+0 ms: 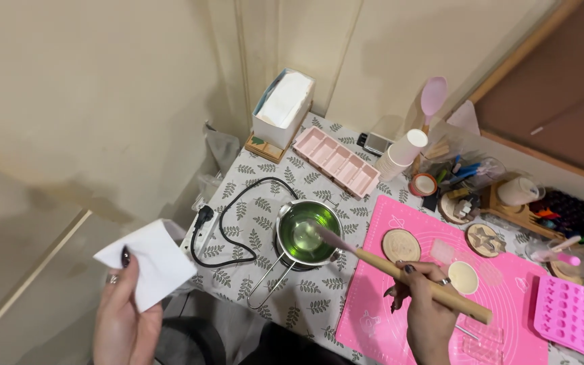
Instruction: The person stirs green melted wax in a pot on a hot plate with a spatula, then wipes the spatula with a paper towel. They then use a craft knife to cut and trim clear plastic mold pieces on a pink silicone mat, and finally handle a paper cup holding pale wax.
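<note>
My right hand (pixel 426 307) grips the wooden handle of a pink-tipped spatula (pixel 400 269). Its tip dips into green liquid in a small metal pot (pixel 305 233) with a long wire handle, which stands on the leaf-patterned tablecloth (pixel 255 196). Off the table's left side, my left hand (pixel 122 312) holds up a white paper tissue (pixel 153 262) between thumb and fingers. A pink silicone mat (pixel 400 311) lies under my right hand.
On the mat lie round wooden coasters (pixel 401 245) and a cream disc (pixel 463 277). A pink tray mould (pixel 336 161), tissue box (pixel 280 108), stacked paper cups (pixel 400 154), black cable (pixel 228 220) and tool holders sit behind. A pink cavity mould (pixel 576 318) lies right.
</note>
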